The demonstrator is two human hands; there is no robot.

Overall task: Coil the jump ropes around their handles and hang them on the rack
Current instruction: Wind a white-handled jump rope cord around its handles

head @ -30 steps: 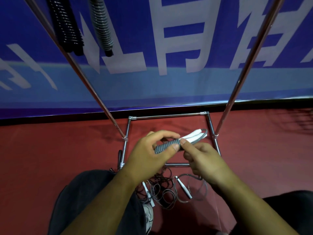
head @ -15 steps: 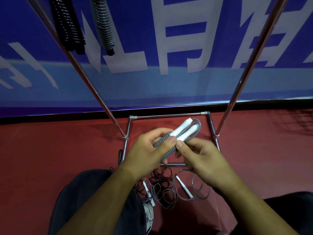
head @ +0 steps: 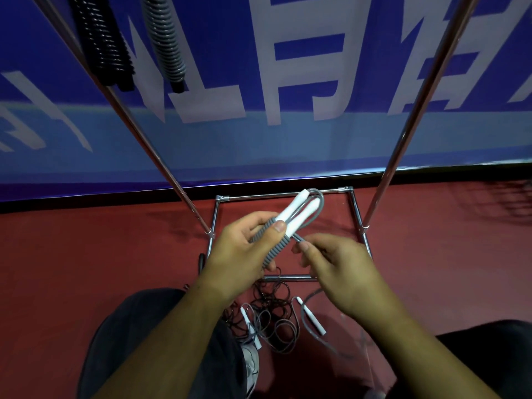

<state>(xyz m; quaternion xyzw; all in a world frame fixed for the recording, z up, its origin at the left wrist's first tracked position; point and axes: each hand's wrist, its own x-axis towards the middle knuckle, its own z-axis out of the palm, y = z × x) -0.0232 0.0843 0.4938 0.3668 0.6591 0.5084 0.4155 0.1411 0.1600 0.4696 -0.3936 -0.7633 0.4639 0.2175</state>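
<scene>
My left hand [head: 244,249] grips a grey jump rope [head: 293,217] coiled around its two white handles, thumb pressed on the coils, white ends tilted up to the right. My right hand [head: 336,266] pinches the grey cord end just right of the bundle. The metal rack [head: 403,133] stands in front of me with two slanted poles and a floor frame. Two coiled ropes hang at the top left, a black one [head: 103,44] and a grey one [head: 167,41].
Loose tangled ropes [head: 273,312] with white handles [head: 313,318] lie on the red floor between my knees. A blue banner wall [head: 288,96] stands right behind the rack. My dark trouser legs [head: 138,341] frame the pile.
The bundle tilted from lying nearly flat to pointing up and right. My right hand slid from the coils to the loose cord end and pulled it down to the right.
</scene>
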